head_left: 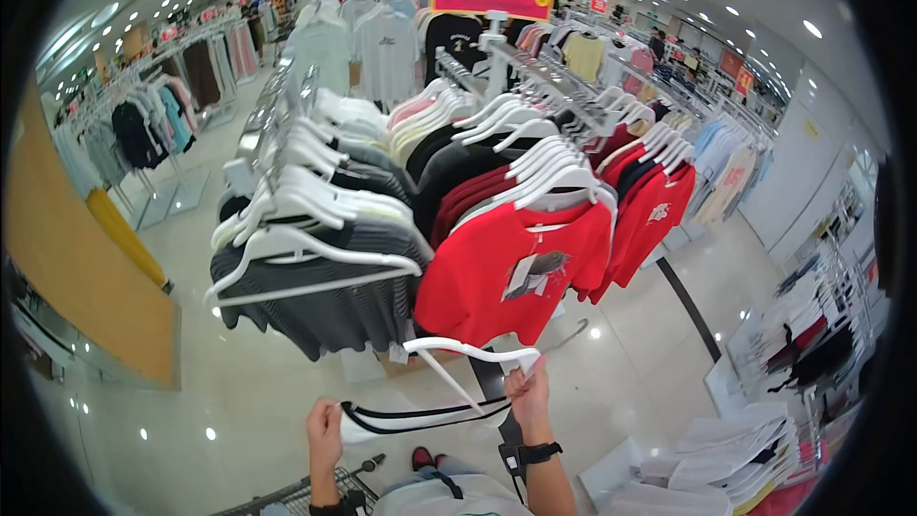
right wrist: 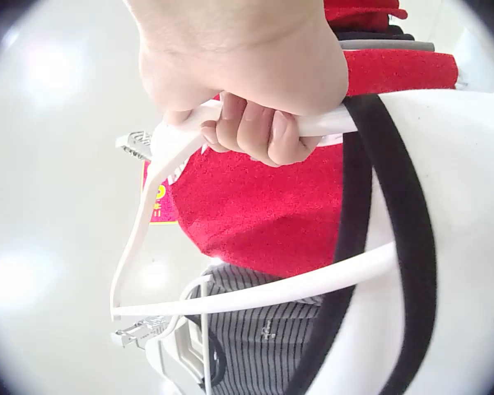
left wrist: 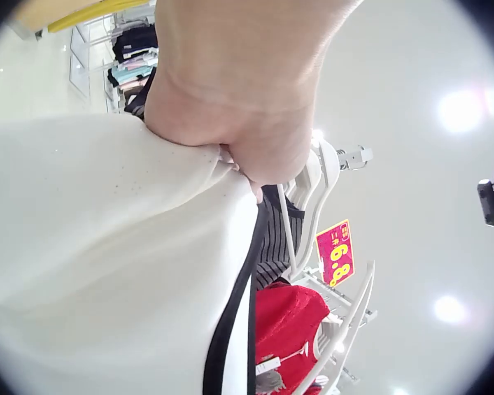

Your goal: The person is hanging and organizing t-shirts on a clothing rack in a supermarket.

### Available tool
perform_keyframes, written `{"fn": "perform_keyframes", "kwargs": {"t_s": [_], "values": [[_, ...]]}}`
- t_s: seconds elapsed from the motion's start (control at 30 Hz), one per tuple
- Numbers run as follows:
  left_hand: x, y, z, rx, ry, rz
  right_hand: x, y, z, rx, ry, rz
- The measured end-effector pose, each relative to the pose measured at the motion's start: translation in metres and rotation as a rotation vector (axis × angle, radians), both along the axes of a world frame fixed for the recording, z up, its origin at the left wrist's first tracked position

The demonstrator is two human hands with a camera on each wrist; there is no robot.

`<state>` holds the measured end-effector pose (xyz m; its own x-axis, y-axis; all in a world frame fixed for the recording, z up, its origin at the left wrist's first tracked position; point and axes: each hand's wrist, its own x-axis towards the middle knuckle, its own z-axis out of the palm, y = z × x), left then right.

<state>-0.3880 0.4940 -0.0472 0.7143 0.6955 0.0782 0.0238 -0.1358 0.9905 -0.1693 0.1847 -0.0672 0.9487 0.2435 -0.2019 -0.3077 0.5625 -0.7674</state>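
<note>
Hands apart below the red T-shirts (head_left: pixel 516 272): left hand (head_left: pixel 325 435) pinching the white black-trimmed top (head_left: pixel 420 417) at one collar end, right hand (head_left: pixel 528 392) clamped round the white hanger (head_left: pixel 458 349) plus the other end; risk: overstretched neckline slips the left pinch, top drops to floor (head_left: pixel 248 392).

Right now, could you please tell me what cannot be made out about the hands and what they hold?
Left hand: its fingers are buried in the white garment, left wrist view.
The white garment's cut and front: head view shows only its black-trimmed neckline; both wrist views are too close.
Shopping cart: cut off by the head view's bottom edge.
Red T-shirt: its print is too small and blurred, head view.
</note>
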Motion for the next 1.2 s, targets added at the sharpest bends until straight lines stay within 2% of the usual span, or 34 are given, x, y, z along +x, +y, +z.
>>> {"fn": "perform_keyframes", "kwargs": {"t_s": [0.07,0.13,0.23,0.33,0.4,0.47,0.53,0.57,0.6,0.67,0.73,0.8,0.87,0.93,1.0,1.07,1.13,1.2], "values": [[0.010,0.005,-0.005,-0.021,0.037,-0.032,-0.002,0.008,0.022,-0.029,-0.041,0.006],[0.014,0.010,-0.011,0.085,0.117,-0.311,-0.003,0.005,0.029,-0.055,-0.079,0.012],[0.013,0.011,-0.013,-0.016,0.188,-0.395,0.006,-0.002,0.037,0.059,-0.060,-0.016],[0.005,0.018,-0.007,-0.151,0.111,-0.441,0.003,-0.006,0.058,0.155,-0.029,-0.101],[0.001,0.026,-0.006,-0.160,0.133,-0.432,0.007,-0.010,0.053,0.194,-0.005,-0.124],[-0.002,0.034,-0.012,-0.177,0.039,-0.408,0.011,-0.009,0.061,0.350,0.196,-0.261],[-0.008,0.030,0.004,-0.198,0.010,-0.421,0.015,-0.014,0.055,0.463,0.148,-0.221],[-0.008,0.030,0.010,-0.218,-0.040,-0.384,0.015,-0.017,0.059,0.468,0.148,-0.261],[-0.006,0.032,0.015,-0.234,-0.092,-0.345,0.016,-0.019,0.064,0.461,0.076,-0.211],[-0.015,0.038,0.018,-0.276,-0.067,-0.359,0.017,-0.024,0.070,0.457,0.009,-0.183],[-0.032,0.051,0.017,-0.170,-0.120,-0.301,0.018,-0.026,0.077,0.294,-0.078,-0.123],[-0.063,0.065,0.017,-0.010,-0.258,-0.140,0.018,-0.028,0.083,0.207,-0.092,-0.126],[-0.115,0.095,0.008,0.151,-0.377,0.009,0.021,-0.028,0.089,-0.040,-0.174,-0.043],[-0.145,0.088,0.040,0.146,-0.658,0.441,0.021,-0.015,0.101,-0.100,-0.153,-0.057],[-0.155,0.088,0.057,0.152,-0.709,0.487,0.025,-0.011,0.098,-0.343,-0.217,-0.010],[-0.164,0.086,0.070,0.113,-0.823,0.511,0.033,-0.005,0.085,-0.438,-0.298,0.077],[-0.190,0.091,0.055,0.066,-0.938,0.522,0.033,0.006,0.092,-0.591,-0.404,0.191],[-0.213,0.093,0.046,0.015,-1.051,0.527,0.028,0.026,0.102,-0.606,-0.412,0.226]]}}
